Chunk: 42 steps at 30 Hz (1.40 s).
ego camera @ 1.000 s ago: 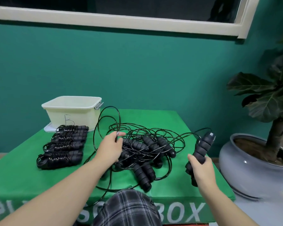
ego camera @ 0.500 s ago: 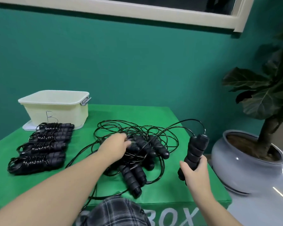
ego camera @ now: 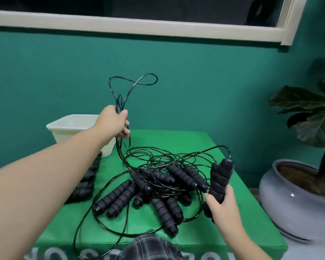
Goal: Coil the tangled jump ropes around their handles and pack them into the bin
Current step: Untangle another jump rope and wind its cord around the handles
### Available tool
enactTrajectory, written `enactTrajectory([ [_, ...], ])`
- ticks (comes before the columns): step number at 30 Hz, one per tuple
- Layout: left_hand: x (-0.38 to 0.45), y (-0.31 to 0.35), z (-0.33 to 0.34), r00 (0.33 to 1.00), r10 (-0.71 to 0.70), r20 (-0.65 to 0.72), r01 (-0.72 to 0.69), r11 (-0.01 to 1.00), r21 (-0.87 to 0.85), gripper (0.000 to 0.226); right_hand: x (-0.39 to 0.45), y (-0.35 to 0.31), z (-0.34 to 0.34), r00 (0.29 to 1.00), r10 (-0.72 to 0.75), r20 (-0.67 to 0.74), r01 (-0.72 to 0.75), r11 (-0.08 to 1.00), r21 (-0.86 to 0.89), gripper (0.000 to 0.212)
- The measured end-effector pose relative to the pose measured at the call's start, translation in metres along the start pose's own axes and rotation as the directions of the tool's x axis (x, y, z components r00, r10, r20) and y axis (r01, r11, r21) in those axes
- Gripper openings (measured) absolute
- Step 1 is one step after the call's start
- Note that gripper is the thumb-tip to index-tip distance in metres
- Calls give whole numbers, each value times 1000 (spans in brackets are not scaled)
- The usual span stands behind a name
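Here the left hand (ego camera: 114, 122) pinches a loop of black cord (ego camera: 129, 85) lifted above the table (ego camera: 231, 218), while the right hand (ego camera: 220, 207) clenches a pair of foam handles (ego camera: 220, 182) at four o'clock of the tangled pile (ego camera: 158, 184). The bin (ego camera: 71, 126) sits at ten o'clock of the pile. Probably best: draw the cord upward slowly, letting snags slip rather than yanking, so neighbouring ropes stay on the table.

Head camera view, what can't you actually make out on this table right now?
- Coiled ropes, head view: mostly hidden behind the left forearm; count unclear.
- Bin: its inside is out of sight behind the near wall, and the left hand covers its right end.
- White lettering on the table front: cut off by the bottom edge.
- Which cord in the tangle joins which handle.
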<state>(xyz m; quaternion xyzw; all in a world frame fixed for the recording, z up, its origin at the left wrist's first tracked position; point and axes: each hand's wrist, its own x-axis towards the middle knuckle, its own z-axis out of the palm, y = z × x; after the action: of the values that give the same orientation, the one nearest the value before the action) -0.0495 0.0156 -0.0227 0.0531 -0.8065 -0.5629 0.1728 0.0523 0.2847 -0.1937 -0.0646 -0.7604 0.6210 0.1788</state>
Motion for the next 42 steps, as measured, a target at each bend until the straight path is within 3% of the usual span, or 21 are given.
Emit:
enactTrajectory([
  [3,-11,-15,-6,975,-139,171,114,982,148,53,-4,-10,6,997,-48,64,49,999,-20,28],
  [6,-26,-29,-12,969,-121,216,17,904,428,76,-8,-20,15,989,-88,119,90,996,-11,25],
  [10,-44,-35,-16,947,-92,307,-68,879,473,67,-13,-30,30,983,-90,161,89,996,16,26],
  [13,-56,-39,-19,925,-101,366,-148,792,593,60,-18,-37,45,981,-97,168,88,994,58,28],
  [16,-62,-51,-21,942,-96,322,-145,748,647,60,-26,-40,65,975,-91,202,79,995,67,25],
  [20,-83,-52,-17,982,-19,188,-77,867,492,64,-43,-44,96,971,-88,224,71,994,81,34],
  [25,-115,-60,-7,959,162,233,-213,954,212,49,-69,-46,121,951,-77,300,58,996,74,37],
  [28,-132,-69,2,952,158,263,-187,978,90,43,-78,-37,126,935,-92,342,83,996,39,35],
  [32,-148,-77,3,953,121,279,-102,991,-82,32,-81,-40,121,914,-76,399,26,991,129,23],
  [36,-157,-84,2,934,178,309,-142,981,-136,20,-82,-42,113,903,-69,424,-22,979,204,42],
  [42,-165,-89,2,953,210,219,-189,975,-116,39,-79,-41,102,892,-54,448,-66,967,247,36],
])
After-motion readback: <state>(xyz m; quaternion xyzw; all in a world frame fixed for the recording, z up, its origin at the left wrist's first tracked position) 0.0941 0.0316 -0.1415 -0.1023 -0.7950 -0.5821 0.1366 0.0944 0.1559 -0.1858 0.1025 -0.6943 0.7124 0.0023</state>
